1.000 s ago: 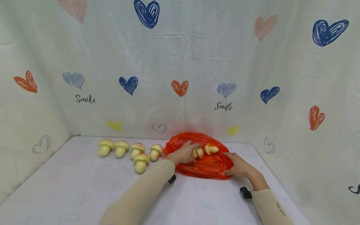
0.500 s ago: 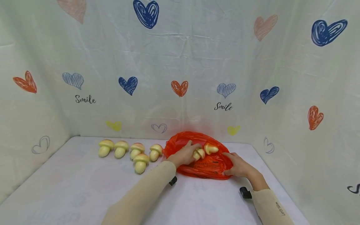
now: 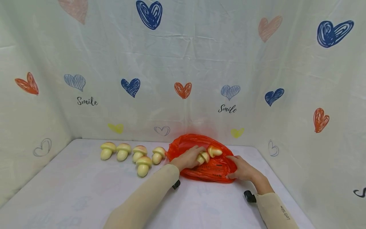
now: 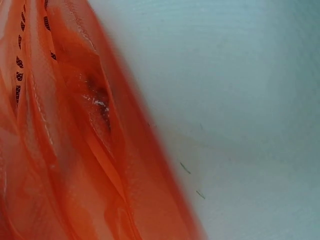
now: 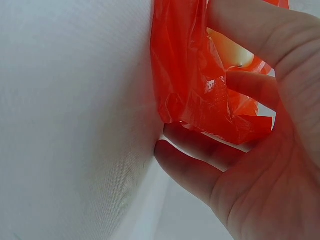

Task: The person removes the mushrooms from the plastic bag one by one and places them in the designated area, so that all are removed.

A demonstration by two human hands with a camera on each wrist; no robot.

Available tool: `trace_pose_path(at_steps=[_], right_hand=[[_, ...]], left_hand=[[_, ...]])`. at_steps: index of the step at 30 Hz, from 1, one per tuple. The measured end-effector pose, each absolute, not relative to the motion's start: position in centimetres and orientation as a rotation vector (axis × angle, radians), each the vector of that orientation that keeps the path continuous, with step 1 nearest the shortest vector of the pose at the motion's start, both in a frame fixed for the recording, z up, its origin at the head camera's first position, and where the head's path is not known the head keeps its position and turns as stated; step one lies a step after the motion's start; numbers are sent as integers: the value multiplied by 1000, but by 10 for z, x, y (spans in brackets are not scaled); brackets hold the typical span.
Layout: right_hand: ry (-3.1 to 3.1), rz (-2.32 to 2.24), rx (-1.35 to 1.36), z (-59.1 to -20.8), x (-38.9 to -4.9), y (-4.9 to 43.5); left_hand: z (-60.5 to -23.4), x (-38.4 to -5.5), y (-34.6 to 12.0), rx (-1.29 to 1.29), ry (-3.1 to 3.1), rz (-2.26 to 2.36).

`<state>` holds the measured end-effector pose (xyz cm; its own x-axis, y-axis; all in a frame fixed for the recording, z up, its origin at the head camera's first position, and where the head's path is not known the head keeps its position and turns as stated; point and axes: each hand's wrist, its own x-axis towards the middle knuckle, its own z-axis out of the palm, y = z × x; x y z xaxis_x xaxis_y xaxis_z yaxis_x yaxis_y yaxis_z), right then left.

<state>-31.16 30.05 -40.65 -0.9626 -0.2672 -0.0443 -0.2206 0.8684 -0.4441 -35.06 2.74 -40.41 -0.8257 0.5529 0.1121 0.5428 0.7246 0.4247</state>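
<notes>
A red plastic bag (image 3: 211, 171) lies at the back of the table with its mouth facing me. My left hand (image 3: 188, 157) reaches into it, fingers and thumb around a mushroom (image 3: 203, 157) with a pale stem and pinkish cap. A second mushroom (image 3: 214, 151) lies on its side in the bag, just right of the first. At the right rim, my right hand (image 3: 243, 168) holds the bag. From the right wrist, the thumb and index finger (image 5: 252, 87) are at the bag's edge, other fingers beneath. The left wrist view has only the bag (image 4: 75, 150) and tabletop.
Several more mushrooms (image 3: 143, 166) stand on the white table (image 3: 71, 190) to the left of the bag. A white curtain (image 3: 160, 57) with printed hearts hangs right behind the table and along both sides.
The mushroom at my left hand has turned and shifted slightly right within the bag. A raised left finger has come down. My right hand stays at the rim.
</notes>
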Motion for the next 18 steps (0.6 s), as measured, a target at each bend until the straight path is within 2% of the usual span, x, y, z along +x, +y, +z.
trace_pose_path(at_steps=[18], right_hand=[[2931,-660,-331,-407,-311,300]], left_hand=[[-400,-344,26,894,2858,744]])
